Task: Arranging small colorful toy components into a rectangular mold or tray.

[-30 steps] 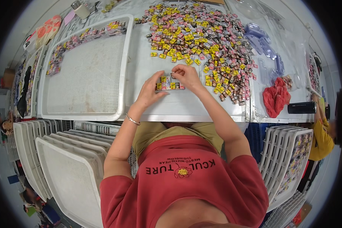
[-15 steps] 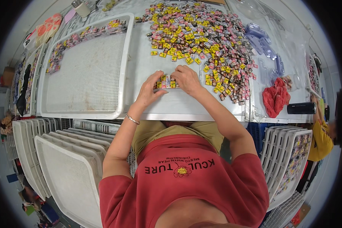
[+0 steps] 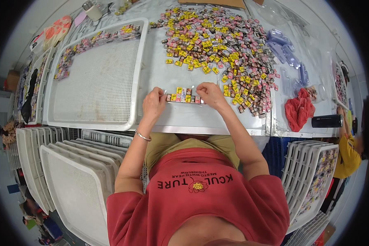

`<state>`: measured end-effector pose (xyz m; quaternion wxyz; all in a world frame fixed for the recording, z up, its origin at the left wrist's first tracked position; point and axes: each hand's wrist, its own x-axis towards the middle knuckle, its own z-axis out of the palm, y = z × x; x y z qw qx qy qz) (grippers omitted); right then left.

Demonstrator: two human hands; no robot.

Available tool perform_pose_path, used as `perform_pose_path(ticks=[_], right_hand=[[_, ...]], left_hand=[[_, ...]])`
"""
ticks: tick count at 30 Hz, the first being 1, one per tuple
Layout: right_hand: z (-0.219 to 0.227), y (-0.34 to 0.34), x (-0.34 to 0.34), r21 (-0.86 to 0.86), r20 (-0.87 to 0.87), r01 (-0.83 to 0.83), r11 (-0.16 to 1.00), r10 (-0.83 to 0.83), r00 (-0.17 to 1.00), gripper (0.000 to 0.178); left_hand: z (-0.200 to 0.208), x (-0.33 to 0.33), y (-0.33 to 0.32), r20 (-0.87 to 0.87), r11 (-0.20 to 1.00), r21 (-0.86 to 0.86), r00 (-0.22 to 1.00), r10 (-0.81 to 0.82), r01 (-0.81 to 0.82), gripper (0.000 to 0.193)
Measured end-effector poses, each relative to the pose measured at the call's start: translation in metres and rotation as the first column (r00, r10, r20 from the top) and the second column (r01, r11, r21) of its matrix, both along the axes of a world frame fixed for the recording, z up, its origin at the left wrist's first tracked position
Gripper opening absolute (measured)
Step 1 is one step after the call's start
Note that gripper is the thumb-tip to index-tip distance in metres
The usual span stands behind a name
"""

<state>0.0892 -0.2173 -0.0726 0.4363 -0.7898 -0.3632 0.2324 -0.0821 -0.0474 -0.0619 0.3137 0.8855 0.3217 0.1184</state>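
Observation:
A short block of small, colourful wrapped cubes [image 3: 183, 97] lies on the table before me. Its lower row is longer than the upper one, in yellow, pink, white and dark brown. Faint glints beside it look like clear plastic. At its left end is my left hand [image 3: 154, 102], fingers pinched together. My right hand [image 3: 211, 95] sits at the right end, thumb and fingertips also closed. What either pinch holds is too small to make out. Beyond my hands spreads a large loose pile of the same cubes [image 3: 217, 45].
A white mesh tray [image 3: 98, 78] at left has rows of cubes along its far and left sides. To the right lie purple plastic pieces [image 3: 283, 48], a red cloth [image 3: 299, 110] and a black cylinder [image 3: 327, 121]. Stacked white trays [image 3: 71, 176] stand below the table edge.
My hands have moved apart and slightly nearer to me. More of the cube block now shows between them, with its longer lower row uncovered. The whole view has shifted slightly.

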Motion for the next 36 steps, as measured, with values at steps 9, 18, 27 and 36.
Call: perform_pose_path(ticks=[9, 18, 27, 36], right_hand=[[0.008, -0.017, 0.002, 0.092, -0.585, 0.112, 0.989, -0.038, 0.810, 0.017], [0.032, 0.003, -0.005, 0.336, -0.433, 0.158, 0.929, 0.004, 0.901, 0.028], [0.023, 0.016, 0.003, 0.352, -0.356, 0.164, 0.921, -0.030, 0.934, 0.025], [-0.013, 0.021, -0.008, 0.272, -0.172, 0.140, 0.952, -0.095, 0.980, 0.015]], left_hand=[[0.000, 0.010, 0.007, 0.231, 0.583, -0.811, 0.943, 0.241, 0.050, 0.016], [0.022, 0.044, -0.028, 0.478, 0.044, -0.850, 0.733, 0.485, 0.525, 0.033], [0.091, 0.050, 0.099, 0.625, 0.259, -0.764, 0.580, 0.523, 0.590, 0.034], [0.063, -0.128, 0.345, 0.416, 0.513, -0.823, 0.354, 0.838, -0.246, 0.031]])
